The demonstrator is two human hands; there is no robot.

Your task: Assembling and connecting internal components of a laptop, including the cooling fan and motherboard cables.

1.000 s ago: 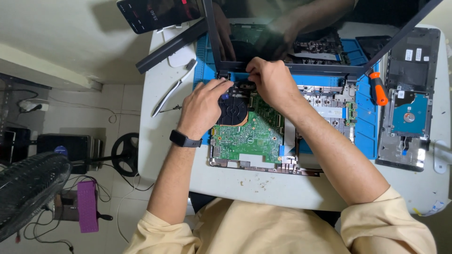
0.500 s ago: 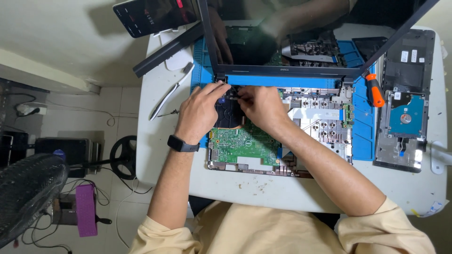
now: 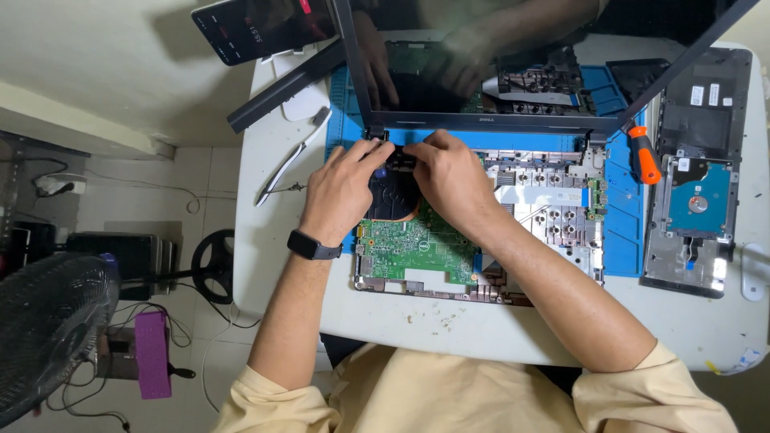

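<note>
Fingers [image 3: 377, 154] of my left hand [image 3: 341, 188] and right hand [image 3: 449, 172] pinch a small black part [image 3: 399, 157] above the black fan [image 3: 391, 196], on the open laptop's green board [image 3: 417, 244], mid-table [image 3: 449, 325].

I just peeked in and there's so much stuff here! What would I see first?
First you'd see two hands, the left hand and right hand, meeting over a round black fan in an opened laptop at the middle of the table. Below the fan lies a bright green circuit board. An orange-handled screwdriver rests on the blue mat to the right.
</note>
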